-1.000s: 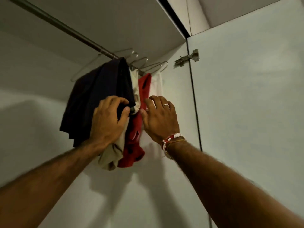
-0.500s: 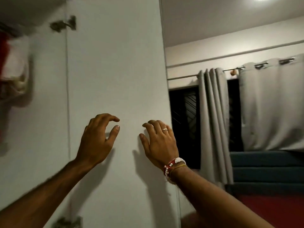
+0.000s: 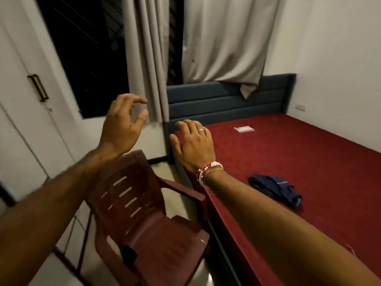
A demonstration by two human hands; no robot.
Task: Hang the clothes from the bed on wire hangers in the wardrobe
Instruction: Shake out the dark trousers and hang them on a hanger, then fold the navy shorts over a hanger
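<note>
Both hands hover empty at centre frame, the left hand (image 3: 121, 129) loosely curled and the right hand (image 3: 193, 145) relaxed palm-down, apparently freed for a pickup, while the crumpled dark-blue garment (image 3: 276, 189) waits right of centre on the red-covered bed (image 3: 309, 153).

Both hands raised, empty, fingers loosely curled: left hand (image 3: 121, 124), right hand (image 3: 194, 144) ringed, beaded bracelets at wrist. Dark blue garment (image 3: 276, 189) crumpled on red bed (image 3: 309, 153). Maroon plastic chair (image 3: 144, 219) beside bed.
</note>
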